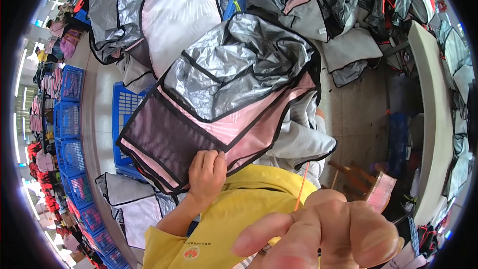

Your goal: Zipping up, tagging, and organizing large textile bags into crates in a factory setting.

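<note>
At the centre, a silver-lined pink bag point(224, 102) is grasped by the fingers of the left hand point(207, 173). Whether anything is held by the right hand point(331, 229), raised at five o'clock, cannot be told. At nine o'clock a blue basket point(118, 127) is partly covered, its contents hidden. A red emblem point(191, 253) is printed on the yellow shirt point(249, 201).

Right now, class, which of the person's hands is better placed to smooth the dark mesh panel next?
Probably the left hand: its fingers rest at the edge of the dark mesh panel on the pink, silver-lined bag. The right hand is raised near the camera, away from the panel.
</note>
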Demonstrator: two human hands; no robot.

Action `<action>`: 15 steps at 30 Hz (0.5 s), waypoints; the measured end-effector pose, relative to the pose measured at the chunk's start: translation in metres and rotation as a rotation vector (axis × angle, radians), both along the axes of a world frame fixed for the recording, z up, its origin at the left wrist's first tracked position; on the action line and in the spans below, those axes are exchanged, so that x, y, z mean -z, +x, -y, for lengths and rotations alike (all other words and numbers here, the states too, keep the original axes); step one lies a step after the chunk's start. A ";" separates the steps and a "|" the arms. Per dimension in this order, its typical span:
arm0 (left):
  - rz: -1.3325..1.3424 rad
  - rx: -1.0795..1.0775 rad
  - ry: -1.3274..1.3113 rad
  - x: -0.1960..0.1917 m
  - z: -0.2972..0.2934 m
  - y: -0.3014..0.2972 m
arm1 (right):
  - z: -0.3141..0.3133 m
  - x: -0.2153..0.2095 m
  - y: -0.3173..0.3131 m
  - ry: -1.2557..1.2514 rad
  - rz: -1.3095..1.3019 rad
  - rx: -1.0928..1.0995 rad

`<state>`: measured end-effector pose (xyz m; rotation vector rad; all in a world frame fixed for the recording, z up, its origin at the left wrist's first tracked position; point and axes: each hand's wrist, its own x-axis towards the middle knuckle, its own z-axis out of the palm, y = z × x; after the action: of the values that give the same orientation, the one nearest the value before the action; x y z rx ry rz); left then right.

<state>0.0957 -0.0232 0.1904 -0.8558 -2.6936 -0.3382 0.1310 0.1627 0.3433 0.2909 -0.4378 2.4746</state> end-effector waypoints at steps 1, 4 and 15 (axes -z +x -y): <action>-0.006 -0.005 -0.009 -0.002 0.001 0.003 | -0.027 0.006 -0.001 0.088 0.066 0.002; 0.002 0.008 0.002 0.000 -0.002 0.001 | -0.048 0.022 -0.006 0.361 0.237 0.023; 0.015 0.061 0.022 -0.007 -0.001 0.004 | -0.199 0.193 -0.206 1.821 1.001 0.678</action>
<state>0.0992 -0.0219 0.1974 -0.9344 -2.6764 -0.3888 -0.0750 0.3622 0.1504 -0.4126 -2.5050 0.7321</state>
